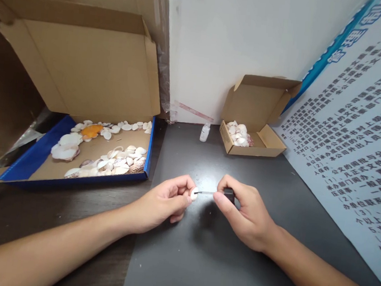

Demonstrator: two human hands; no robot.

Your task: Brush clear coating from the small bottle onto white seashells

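Between the thumb and fingers of my left hand [173, 197] is a small white seashell [194, 193], held above the dark tabletop. My right hand [243, 206] is closed around the black handle of a thin tool [207, 193]. Its narrow greyish shaft points left, and the dark tip meets the shell or lies just in front of it; I cannot tell which. Most of the handle is hidden by my fingers, so the tool's exact kind does not show.
On the left stands an open blue-edged cardboard box [147, 157] with many shells and an orange piece [92, 130]. A small glass bottle [205, 132] and a smaller open box [270, 150] of shells stand behind my hands. A printed sheet [356, 132] leans at right.
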